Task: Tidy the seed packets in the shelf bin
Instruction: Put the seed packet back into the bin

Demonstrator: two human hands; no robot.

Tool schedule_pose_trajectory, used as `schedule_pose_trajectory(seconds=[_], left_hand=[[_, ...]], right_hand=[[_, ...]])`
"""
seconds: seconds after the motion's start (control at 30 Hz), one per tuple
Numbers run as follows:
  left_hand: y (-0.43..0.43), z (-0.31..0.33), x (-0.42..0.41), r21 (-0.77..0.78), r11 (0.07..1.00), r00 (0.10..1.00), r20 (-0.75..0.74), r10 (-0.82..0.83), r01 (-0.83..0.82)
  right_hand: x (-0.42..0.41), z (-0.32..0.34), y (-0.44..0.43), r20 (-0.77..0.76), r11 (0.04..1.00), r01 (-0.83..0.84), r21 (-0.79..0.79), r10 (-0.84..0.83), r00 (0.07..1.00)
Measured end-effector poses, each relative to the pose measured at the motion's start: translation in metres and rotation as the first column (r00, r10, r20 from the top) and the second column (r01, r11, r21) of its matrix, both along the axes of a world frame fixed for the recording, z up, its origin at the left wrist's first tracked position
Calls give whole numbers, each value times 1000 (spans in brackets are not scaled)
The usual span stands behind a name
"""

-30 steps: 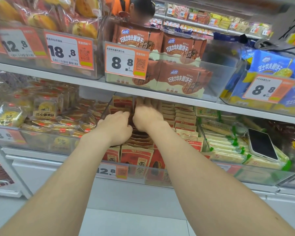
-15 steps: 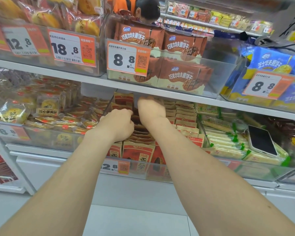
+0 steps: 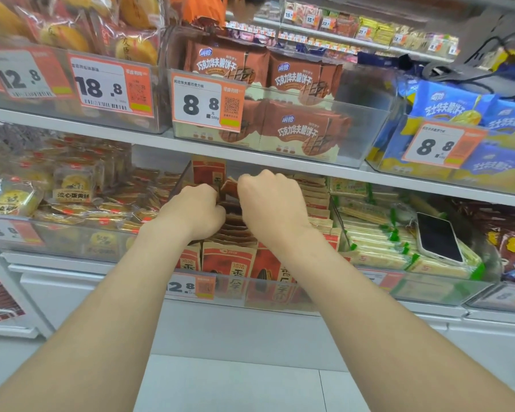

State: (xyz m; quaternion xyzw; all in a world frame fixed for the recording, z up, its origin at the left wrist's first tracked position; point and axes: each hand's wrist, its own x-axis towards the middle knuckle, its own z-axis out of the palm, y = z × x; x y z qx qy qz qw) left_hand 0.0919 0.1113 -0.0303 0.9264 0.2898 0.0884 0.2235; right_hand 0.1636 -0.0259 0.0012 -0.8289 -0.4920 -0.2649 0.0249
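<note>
We have both hands deep in the bin point(image 3: 268, 295), over its middle row of packets point(image 3: 231, 233). Our left hand point(image 3: 194, 212) is curled into a fist on the packet tops toward the bin's left wall. Our right hand point(image 3: 272, 203) is curled the same way just beside it, with a bent packet top showing between the two. The fingertips are hidden behind the knuckles, so we cannot tell how many packets each hand grips. The packets stand in rows from the bin's front to its back: upright at the front, leaning and fanned under our hands. A tall packet point(image 3: 208, 173) stands at the bin's back. We judge three risks here. Squeezing hard would crease the paper tops. Dragging a bunch forward could tip the front packets over the bin's low front wall. Lifting high would knock our knuckles on the shelf point(image 3: 149, 138) just above the bin. To the bin's right a phone point(image 3: 437, 237) lies on other goods, and a wide right elbow could nudge it off.
</note>
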Motion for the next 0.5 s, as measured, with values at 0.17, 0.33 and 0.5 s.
schedule_pose_trajectory(seconds=[0.17, 0.33, 0.5], left_hand=[[-22, 10, -3, 53, 990, 987, 102, 123, -129], [-50, 21, -5, 46, 975, 929, 315, 194, -219], [-97, 36, -3, -26, 975, 730, 659, 183, -220]], right_hand=[[15, -2, -33, 59, 921, -25, 389, 2, 998], [17, 9, -61, 162, 770, -66, 635, -49, 986], [10, 24, -88, 174, 679, -145, 720, 26, 984]])
